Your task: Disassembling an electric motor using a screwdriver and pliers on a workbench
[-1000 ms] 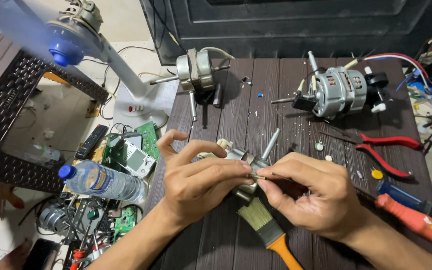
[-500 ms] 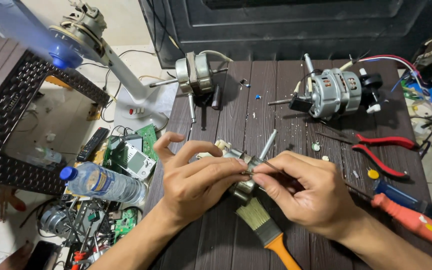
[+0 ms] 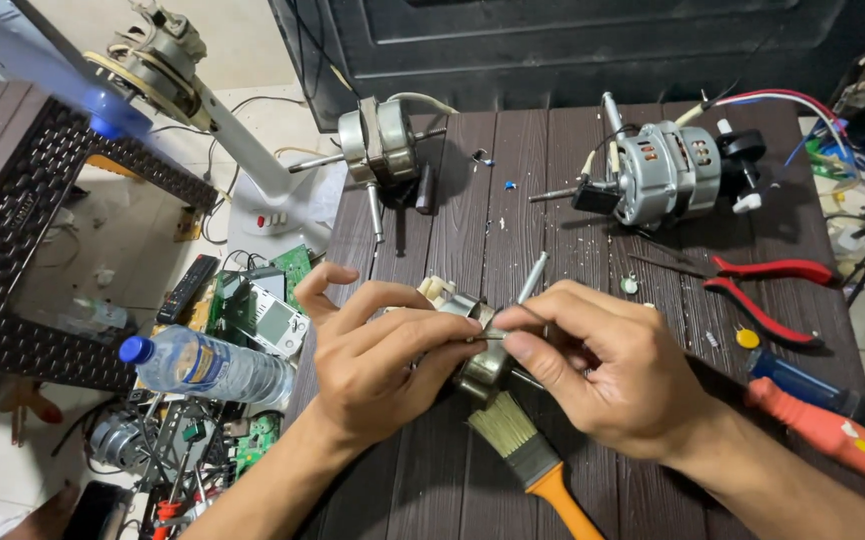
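Over a dark wood-grain table [image 3: 513, 200], both my hands hold a small metal fan motor [image 3: 473, 340] with a steel shaft [image 3: 533, 276] sticking up and away from me. My left hand [image 3: 378, 355] grips the motor's left side, thumb and forefinger pinched on its top. My right hand [image 3: 603, 365] closes on the right side, its thumb and forefinger meeting the left fingers at a thin metal piece. Most of the motor body is hidden by my fingers. A paintbrush [image 3: 533, 465] with an orange handle lies just under the motor.
A second fan motor [image 3: 383, 145] lies at the table's far left, a larger wired motor [image 3: 668, 170] at far right. Red-handled pliers [image 3: 763, 285], an orange tool [image 3: 833, 430] and a blue-handled tool [image 3: 798, 380] lie right. A water bottle [image 3: 203, 365], circuit boards [image 3: 253, 310] and a fan stand [image 3: 183, 90] clutter the floor on the left.
Both hands stay on the small motor with only slight finger shifts. The view has drifted a little.
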